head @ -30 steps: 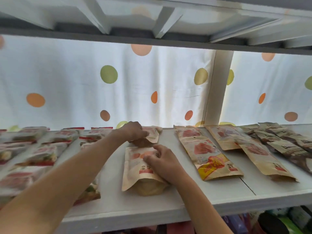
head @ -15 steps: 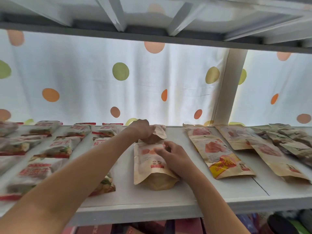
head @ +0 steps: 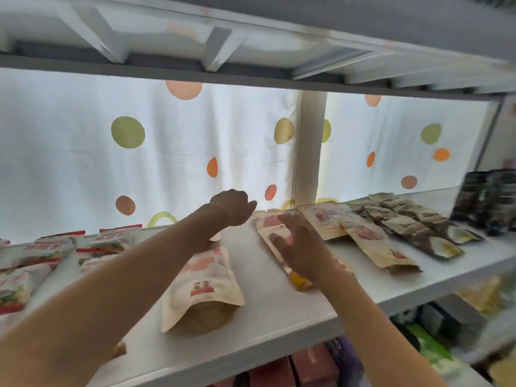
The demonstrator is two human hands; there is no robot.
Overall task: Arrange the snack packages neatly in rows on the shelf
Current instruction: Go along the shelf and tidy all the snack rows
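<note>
A kraft snack pouch (head: 203,277) lies flat on the white shelf (head: 265,311) with neither hand on it. My left hand (head: 231,208) is raised above the back of the shelf. Its fingers curl away from me and nothing shows in it. A scrap of another pouch (head: 215,237) peeks out under that forearm. My right hand (head: 298,247), fingers spread and blurred, is over the neighbouring kraft pouch (head: 268,222) to the right. Further right lie more kraft pouches (head: 374,247) in a row, then brown packs (head: 413,222).
White, red and green packs (head: 47,247) fill the shelf's left side. Dark containers (head: 485,199) stand at the far right. A white upright post (head: 310,146) rises behind, in front of a dotted curtain (head: 83,163). An upper shelf hangs low overhead.
Both hands have let go of the middle pouch. The left hand rose off the back pouch and the right hand moved right onto the neighbouring pouch. The view swung right.
</note>
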